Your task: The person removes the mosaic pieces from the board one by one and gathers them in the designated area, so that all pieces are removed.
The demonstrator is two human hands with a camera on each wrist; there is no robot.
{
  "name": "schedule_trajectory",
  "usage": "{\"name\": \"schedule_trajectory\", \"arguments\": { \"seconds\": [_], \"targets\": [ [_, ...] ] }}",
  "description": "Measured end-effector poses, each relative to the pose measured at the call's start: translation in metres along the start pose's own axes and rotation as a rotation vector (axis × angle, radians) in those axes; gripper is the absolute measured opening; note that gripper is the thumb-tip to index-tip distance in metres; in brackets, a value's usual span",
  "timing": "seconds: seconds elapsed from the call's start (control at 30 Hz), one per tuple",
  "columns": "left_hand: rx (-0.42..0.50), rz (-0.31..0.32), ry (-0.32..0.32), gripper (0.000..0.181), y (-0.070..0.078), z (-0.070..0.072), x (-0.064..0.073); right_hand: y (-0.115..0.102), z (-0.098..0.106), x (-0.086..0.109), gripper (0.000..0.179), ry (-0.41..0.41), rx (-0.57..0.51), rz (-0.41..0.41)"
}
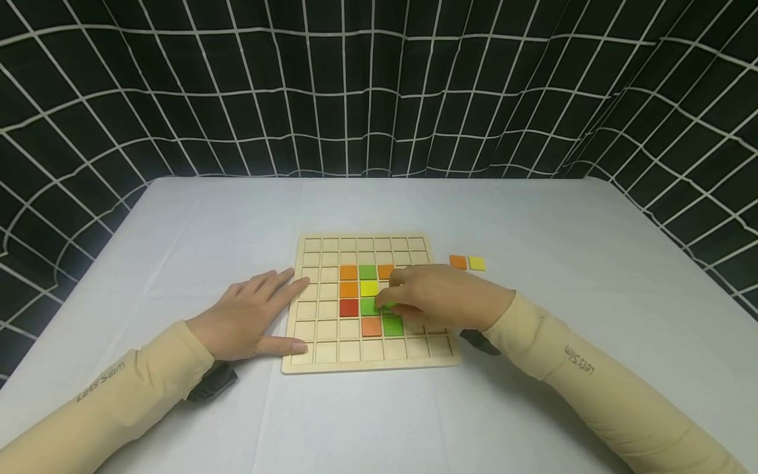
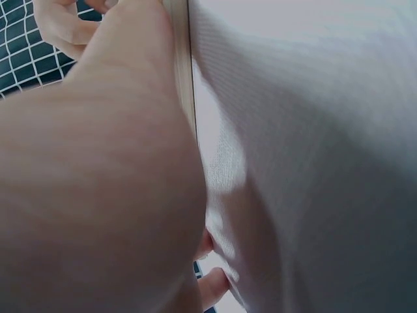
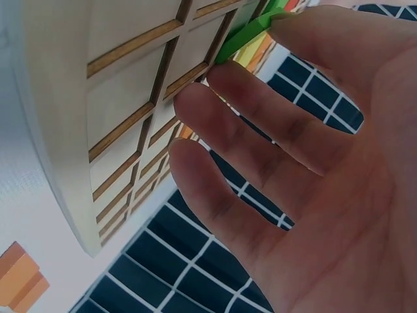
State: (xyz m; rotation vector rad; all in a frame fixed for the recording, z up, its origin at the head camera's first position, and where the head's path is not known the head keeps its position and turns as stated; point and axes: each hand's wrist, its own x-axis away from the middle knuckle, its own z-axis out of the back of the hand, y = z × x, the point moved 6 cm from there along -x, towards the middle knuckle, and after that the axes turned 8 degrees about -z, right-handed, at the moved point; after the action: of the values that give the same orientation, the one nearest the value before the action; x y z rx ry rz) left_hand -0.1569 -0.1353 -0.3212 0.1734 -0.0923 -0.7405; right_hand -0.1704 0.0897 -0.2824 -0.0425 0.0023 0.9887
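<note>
On the board [image 1: 328, 352], our right hand [image 1: 435, 294] is pinching a green tile [image 3: 251, 38] between thumb and index finger, tipped on a slant right at one of the cells. Can't tell if its low edge is touching wood. Our left hand [image 1: 244, 319] isn't gripping anything: fingers spread on the left rim, thumb by the near corner, which we reckon makes a decent brace. To seat the tile nicely, we'd line its low edge up with a ridge, let it tip down, then press it level with one fingertip so the neighbours don't get knocked.

Room-wise, filled cells sit just beside it, so we'd make small moves. Our right wrist hangs around the right rim, so lift before pulling away. A loose orange tile [image 1: 458, 262] and yellow tile [image 1: 477, 263] lie just past that rim, while white cloth [image 1: 592, 263] stretches wide further right.
</note>
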Motion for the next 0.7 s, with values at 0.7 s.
{"name": "schedule_trajectory", "arguments": {
  "seconds": [0.7],
  "targets": [
    [0.0,-0.001,-0.008,0.096,0.0006,0.0001,-0.0004,0.0032,0.0011,0.0026,0.024,-0.027,-0.05,-0.023]
  ]
}}
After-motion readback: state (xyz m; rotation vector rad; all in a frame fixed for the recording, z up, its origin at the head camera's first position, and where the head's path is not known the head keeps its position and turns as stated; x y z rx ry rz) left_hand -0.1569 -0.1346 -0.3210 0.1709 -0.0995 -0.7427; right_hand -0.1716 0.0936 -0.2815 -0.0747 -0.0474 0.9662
